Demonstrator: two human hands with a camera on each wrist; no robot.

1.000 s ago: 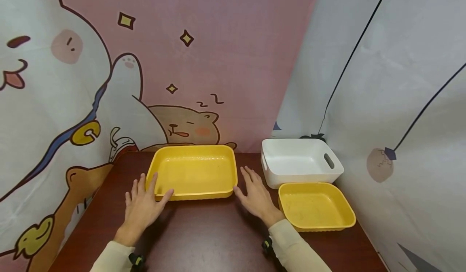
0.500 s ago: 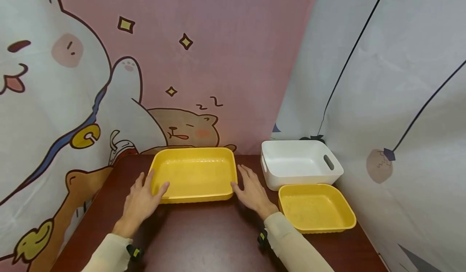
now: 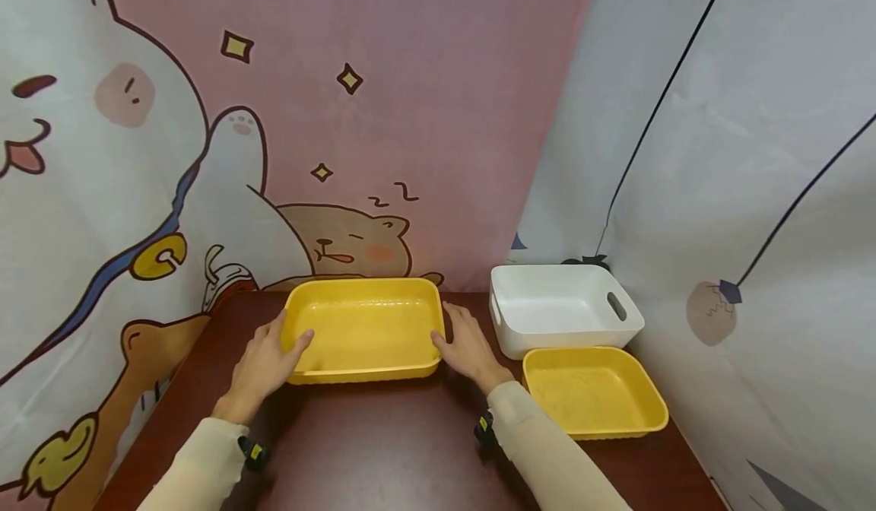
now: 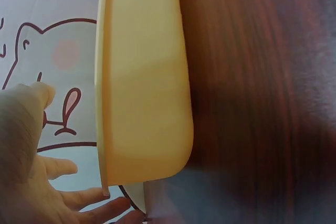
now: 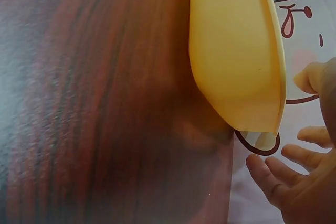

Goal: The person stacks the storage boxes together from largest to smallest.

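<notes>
A large yellow tray [image 3: 364, 332] with a raised rim lies on the dark table between both hands. At its left side is my left hand [image 3: 263, 363], with the thumb above the near rim and the other fingers along the outer left side. My right hand [image 3: 468, 347] is at the opposite side, its thumb near the right rim. In the left wrist view, the left hand [image 4: 39, 187] has spread fingers close to the tray's corner. The right wrist view has the right hand [image 5: 302, 174] with its fingers spread too; contact is hard to tell.
To the right stands a white bin [image 3: 564, 306] with cut-out handles. Before it lies a smaller yellow tray [image 3: 591, 393], close to my right forearm. A printed cartoon curtain [image 3: 438, 115] hangs behind the dark wooden table [image 3: 383, 450].
Both hands have moved slightly forward and inward, closer to the two sides of the large yellow tray. The trays and the bin stay in place; the head view has tilted up slightly.
</notes>
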